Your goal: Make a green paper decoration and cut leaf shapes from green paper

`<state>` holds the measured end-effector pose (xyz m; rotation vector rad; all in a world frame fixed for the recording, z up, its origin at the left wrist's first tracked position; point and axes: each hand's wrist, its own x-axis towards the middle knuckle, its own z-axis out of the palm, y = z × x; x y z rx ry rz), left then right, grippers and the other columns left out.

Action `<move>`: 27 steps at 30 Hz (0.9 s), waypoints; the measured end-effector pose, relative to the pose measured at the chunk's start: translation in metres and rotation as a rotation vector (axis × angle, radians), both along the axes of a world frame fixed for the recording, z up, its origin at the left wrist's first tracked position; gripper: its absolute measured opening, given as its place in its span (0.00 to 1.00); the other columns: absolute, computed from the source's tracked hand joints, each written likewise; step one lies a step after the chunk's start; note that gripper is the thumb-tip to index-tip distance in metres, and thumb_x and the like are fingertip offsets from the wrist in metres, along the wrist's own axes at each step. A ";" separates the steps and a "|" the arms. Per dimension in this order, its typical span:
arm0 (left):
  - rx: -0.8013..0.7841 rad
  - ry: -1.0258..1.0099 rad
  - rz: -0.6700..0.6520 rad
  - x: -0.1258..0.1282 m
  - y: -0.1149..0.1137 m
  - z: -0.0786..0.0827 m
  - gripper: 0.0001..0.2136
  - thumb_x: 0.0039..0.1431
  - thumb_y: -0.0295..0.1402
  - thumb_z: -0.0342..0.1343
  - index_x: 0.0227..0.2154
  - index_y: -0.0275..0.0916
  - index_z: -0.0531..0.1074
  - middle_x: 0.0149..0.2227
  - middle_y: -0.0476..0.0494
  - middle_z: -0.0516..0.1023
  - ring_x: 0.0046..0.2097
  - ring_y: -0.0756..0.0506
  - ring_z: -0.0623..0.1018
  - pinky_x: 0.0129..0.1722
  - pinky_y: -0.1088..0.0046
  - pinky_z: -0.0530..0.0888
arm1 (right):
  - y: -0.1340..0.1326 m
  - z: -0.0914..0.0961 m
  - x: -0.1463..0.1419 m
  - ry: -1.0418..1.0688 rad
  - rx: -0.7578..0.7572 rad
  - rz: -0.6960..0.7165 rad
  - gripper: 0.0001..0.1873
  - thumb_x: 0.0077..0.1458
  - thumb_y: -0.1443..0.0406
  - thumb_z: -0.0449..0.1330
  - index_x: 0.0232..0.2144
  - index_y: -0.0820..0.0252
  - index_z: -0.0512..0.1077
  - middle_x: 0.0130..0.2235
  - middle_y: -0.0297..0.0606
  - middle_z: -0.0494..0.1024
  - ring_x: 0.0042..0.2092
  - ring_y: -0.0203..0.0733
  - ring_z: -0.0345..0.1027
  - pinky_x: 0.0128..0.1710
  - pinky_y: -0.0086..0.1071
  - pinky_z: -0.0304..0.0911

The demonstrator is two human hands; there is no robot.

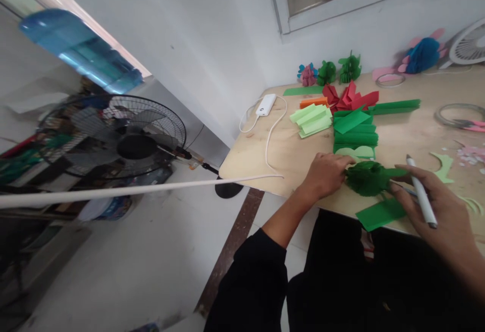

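A round dark-green pleated paper craft is between my two hands at the table's front edge. My left hand pinches its left side with bent fingers. My right hand is closed around a white pen, and its fingertips touch a green tab on the craft's right side. Something thin and dark shows between those right fingers, too little to name. Under the craft lies a flat green paper piece, partly over the edge. Just behind are folded green paper strips with a light-green scalloped piece on them.
Light-green folded paper, red folded paper and a white power bank with a cable lie on the table. Finished paper crafts line the wall. Scissors and paper scraps lie right. A black fan stands left.
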<state>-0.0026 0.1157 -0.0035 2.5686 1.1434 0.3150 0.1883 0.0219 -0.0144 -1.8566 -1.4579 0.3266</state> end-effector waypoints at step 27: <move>-0.201 -0.381 -0.031 -0.012 -0.019 -0.011 0.31 0.48 0.27 0.54 0.58 0.38 0.61 0.60 0.40 0.68 0.59 0.42 0.69 0.59 0.61 0.66 | 0.000 -0.003 -0.002 0.043 0.059 0.043 0.24 0.48 0.48 0.56 0.44 0.50 0.69 0.41 0.41 0.82 0.42 0.53 0.77 0.43 0.47 0.70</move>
